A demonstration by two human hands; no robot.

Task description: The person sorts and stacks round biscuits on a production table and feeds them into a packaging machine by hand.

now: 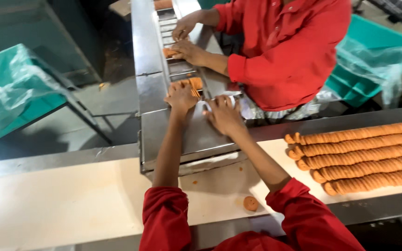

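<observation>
At frame centre a biscuit stack (194, 86) is pinched by the left hand (180, 96) in the steel channel (196, 135), kept upright, right hand (223, 115) spread flat alongside.

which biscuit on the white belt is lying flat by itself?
The single round biscuit near the belt's front edge, between the wearer's red sleeves. The others stand on edge in five long rows at right.

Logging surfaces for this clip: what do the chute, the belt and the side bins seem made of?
Chute: likely stainless steel, brushed grey with dull reflections. Belt: smooth matte cream, probably plastic or rubber. Bins: teal plastic, lined with clear crinkled film.
</observation>
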